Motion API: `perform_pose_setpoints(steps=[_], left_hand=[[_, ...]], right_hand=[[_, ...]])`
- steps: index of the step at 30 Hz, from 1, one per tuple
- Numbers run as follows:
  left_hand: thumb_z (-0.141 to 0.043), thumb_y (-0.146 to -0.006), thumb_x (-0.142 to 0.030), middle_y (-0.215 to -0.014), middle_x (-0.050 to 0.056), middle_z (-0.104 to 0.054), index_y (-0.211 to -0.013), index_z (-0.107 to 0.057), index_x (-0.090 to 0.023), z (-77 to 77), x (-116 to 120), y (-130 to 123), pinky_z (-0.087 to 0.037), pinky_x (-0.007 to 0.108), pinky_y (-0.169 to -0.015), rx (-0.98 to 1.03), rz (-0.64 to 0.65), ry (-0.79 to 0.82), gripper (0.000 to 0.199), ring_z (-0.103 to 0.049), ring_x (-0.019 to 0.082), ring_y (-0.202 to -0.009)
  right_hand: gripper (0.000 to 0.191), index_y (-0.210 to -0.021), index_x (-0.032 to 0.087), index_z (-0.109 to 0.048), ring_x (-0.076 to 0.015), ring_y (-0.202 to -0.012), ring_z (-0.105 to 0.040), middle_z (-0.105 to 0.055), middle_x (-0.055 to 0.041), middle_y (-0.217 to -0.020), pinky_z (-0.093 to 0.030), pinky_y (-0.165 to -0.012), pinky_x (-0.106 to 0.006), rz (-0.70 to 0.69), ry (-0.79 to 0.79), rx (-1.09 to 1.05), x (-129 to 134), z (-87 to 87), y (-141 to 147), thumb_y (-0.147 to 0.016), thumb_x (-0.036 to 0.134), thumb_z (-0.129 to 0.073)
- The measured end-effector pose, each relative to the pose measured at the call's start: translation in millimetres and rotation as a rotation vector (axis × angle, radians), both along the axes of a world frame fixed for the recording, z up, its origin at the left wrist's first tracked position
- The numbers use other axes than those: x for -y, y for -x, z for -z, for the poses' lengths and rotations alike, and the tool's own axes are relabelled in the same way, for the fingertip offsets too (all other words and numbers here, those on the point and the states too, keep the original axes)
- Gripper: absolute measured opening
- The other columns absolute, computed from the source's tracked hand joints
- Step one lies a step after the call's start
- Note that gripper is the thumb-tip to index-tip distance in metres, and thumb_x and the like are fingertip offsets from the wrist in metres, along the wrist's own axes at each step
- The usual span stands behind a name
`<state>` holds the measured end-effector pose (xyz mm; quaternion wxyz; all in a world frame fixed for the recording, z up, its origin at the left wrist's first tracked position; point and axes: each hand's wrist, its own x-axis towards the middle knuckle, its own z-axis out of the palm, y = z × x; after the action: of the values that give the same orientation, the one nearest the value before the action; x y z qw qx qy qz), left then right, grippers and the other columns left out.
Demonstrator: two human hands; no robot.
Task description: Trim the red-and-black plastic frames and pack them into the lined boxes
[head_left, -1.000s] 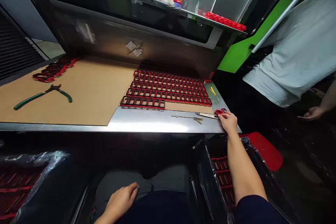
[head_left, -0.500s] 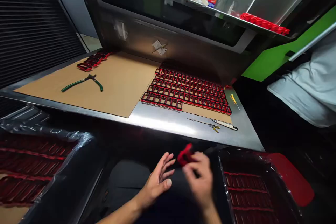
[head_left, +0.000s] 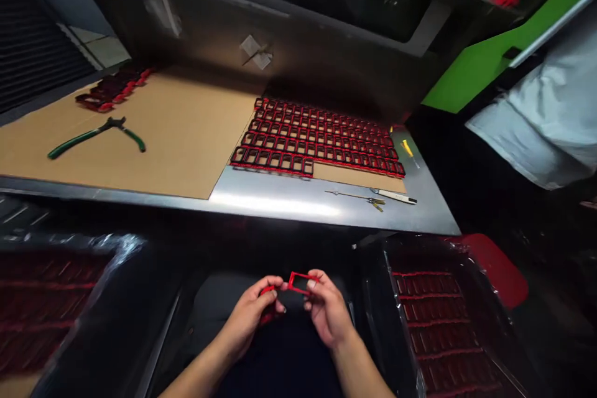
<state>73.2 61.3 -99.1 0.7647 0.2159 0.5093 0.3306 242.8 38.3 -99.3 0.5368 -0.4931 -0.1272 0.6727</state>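
My left hand [head_left: 252, 311] is closed round a small red part [head_left: 267, 317], mostly hidden by the fingers. Close to its right, my right hand [head_left: 329, 308] pinches a red rectangular frame [head_left: 298, 282] by its right end. The frame's left end is near my left fingertips; I cannot tell whether they touch it. Both hands are over my lap, in front of the metal table [head_left: 261, 202]. Beyond them, rows of black and red frames [head_left: 317, 140] lie on the table.
Green-handled pliers [head_left: 97, 132] lie on cardboard [head_left: 181, 130], with more frames [head_left: 114, 88] behind. A white-handled knife [head_left: 394, 196] and a yellow tool [head_left: 407, 148] lie at the right. Plastic-lined boxes [head_left: 389, 261] of red parts flank me. A person's pale clothing [head_left: 545, 118] shows at far right.
My hands have come closer together. My left hand, open before, now holds a red part, and the red frame in my right hand is lower and clearly seen. The view has tilted down.
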Motion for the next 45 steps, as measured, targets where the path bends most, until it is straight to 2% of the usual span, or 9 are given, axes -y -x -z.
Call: perform_pose_setpoints(steps=[3,6,12,24,28,31,36,40,45], left_hand=[[-0.083,-0.065,-0.032,-0.094,0.002,-0.073,-0.113,-0.067,-0.019,-18.8,-1.5,3.8,-0.050,0.024,-0.056,-0.025,0.040,-0.187,0.052,-0.060,0.009,-0.053],[-0.083,-0.070,-0.035,-0.093,0.004,-0.072,-0.126,-0.064,-0.016,-34.5,-1.6,7.9,-0.055,0.027,-0.063,-0.075,0.066,-0.371,0.063,-0.065,0.013,-0.064],[-0.082,-0.075,-0.043,-0.096,0.006,-0.072,-0.125,-0.064,-0.017,-45.4,-2.4,22.1,-0.058,0.026,-0.070,-0.047,0.040,-0.510,0.059,-0.071,0.017,-0.079],[-0.079,-0.080,-0.039,-0.117,0.012,-0.075,-0.130,-0.066,-0.017,-34.2,0.4,24.8,-0.055,0.038,-0.099,-0.219,0.201,-0.622,0.056,-0.071,0.025,-0.107],[-0.078,-0.082,-0.043,-0.120,0.013,-0.074,-0.136,-0.061,-0.015,-36.2,1.6,23.4,-0.059,0.031,-0.084,-0.164,0.203,-0.549,0.063,-0.072,0.020,-0.091],[-0.075,-0.083,-0.050,-0.110,0.012,-0.075,-0.134,-0.061,-0.013,-35.7,5.6,24.1,-0.058,0.027,-0.065,-0.094,0.206,-0.450,0.065,-0.067,0.013,-0.066],[-0.071,-0.085,-0.055,-0.075,0.004,-0.072,-0.129,-0.067,-0.010,-32.2,16.4,27.2,-0.054,0.027,-0.063,-0.122,0.295,-0.404,0.062,-0.063,0.012,-0.057],[-0.067,-0.089,-0.051,-0.084,0.005,-0.076,-0.134,-0.064,-0.015,-38.2,21.0,30.8,-0.056,0.028,-0.069,-0.166,0.325,-0.494,0.058,-0.066,0.014,-0.063],[-0.074,-0.084,-0.038,-0.111,0.011,-0.077,-0.111,-0.076,-0.018,-51.3,20.5,32.1,-0.058,0.034,-0.091,-0.308,0.380,-0.756,0.034,-0.073,0.023,-0.097]], right_hand=[[0.044,-0.091,0.019,-0.069,-0.0085,-0.056,-0.060,-0.068,0.0031,-0.071,-0.047,-0.051,-0.018,-0.046,0.079,-0.146,-8.0,-15.0,10.9,-0.059,0.036,-0.094],[0.044,-0.090,0.018,-0.071,-0.0097,-0.060,-0.065,-0.072,0.0017,-0.073,-0.053,-0.053,-0.017,-0.010,0.031,-0.179,-9.2,-35.4,28.0,-0.058,0.032,-0.097],[0.039,-0.093,0.019,-0.071,-0.0102,-0.064,-0.072,-0.077,0.0005,-0.084,-0.061,-0.058,-0.018,-0.090,0.025,-0.181,5.7,-63.5,40.1,-0.067,0.036,-0.095],[0.048,-0.091,0.017,-0.068,-0.0121,-0.048,-0.069,-0.072,0.0021,-0.061,-0.055,-0.042,-0.016,-0.216,0.165,-0.217,21.0,-45.7,29.4,-0.068,0.054,-0.089],[0.035,-0.096,0.020,-0.070,-0.0125,-0.053,-0.071,-0.076,0.0003,-0.071,-0.057,-0.047,-0.019,-0.102,-0.046,0.188,23.3,-38.1,25.8,-0.082,0.050,-0.080],[0.016,-0.101,0.024,-0.076,-0.0171,-0.071,-0.076,-0.080,-0.0033,-0.089,-0.064,-0.063,-0.027,-0.116,-0.413,0.689,21.6,-37.5,8.3,-0.087,0.031,-0.078],[0.037,-0.115,0.030,-0.077,-0.0210,-0.089,-0.078,-0.080,-0.0045,-0.105,-0.067,-0.076,-0.034,-0.263,-0.937,1.125,14.2,-49.1,-21.8,-0.086,0.008,-0.074],[0.044,-0.121,0.031,-0.074,-0.0228,-0.089,-0.078,-0.081,-0.0041,-0.106,-0.067,-0.077,-0.037,-0.202,-0.970,1.189,11.8,-50.9,-25.6,-0.085,0.006,-0.072],[0.033,-0.109,0.029,-0.076,-0.0219,-0.089,-0.077,-0.081,-0.0027,-0.099,-0.066,-0.079,-0.039,-0.099,-0.811,1.081,14.5,-40.8,-14.8,-0.086,0.006,-0.070]])
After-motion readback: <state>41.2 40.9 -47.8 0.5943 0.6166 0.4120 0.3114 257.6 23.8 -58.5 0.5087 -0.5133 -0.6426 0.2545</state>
